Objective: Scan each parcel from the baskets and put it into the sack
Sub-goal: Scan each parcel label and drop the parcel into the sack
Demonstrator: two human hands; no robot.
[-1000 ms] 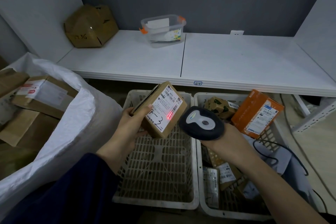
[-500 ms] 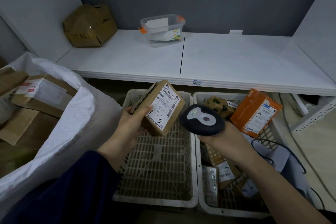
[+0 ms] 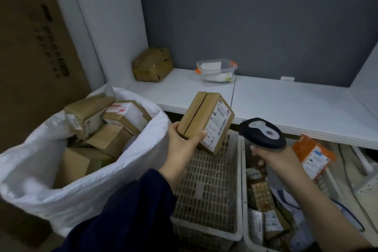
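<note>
In the head view, the left hand [image 3: 184, 143] holds a small brown parcel [image 3: 206, 122]: the thumb lies on the front face and the fingers are curled behind the lower edge. The parcel is tilted, and its white label faces right, toward the scanner [image 3: 262, 134]. The right hand [image 3: 274, 155] grips this scanner by the handle, with the fingers closed round it, and the dark head points to the left, near the parcel but not touching it. I see no scan light on the label, so I judge that the step in hand is the passage from scanning to putting away, though I cannot tell if the code is read. The parcel hangs above the far edge of the left basket [image 3: 206, 190], just beside the open mouth of the white sack [image 3: 61, 196], which stands to the left and holds several brown boxes [image 3: 122, 114] up to its rim. The next move, I think, calls for carrying the parcel left over the sack's rim and letting it go onto the pile, where little room is left, so it may slide. The right basket [image 3: 244, 190] contains more parcels, among them an orange one [image 3: 314, 154] near the right hand, so the task is far from finished.
</note>
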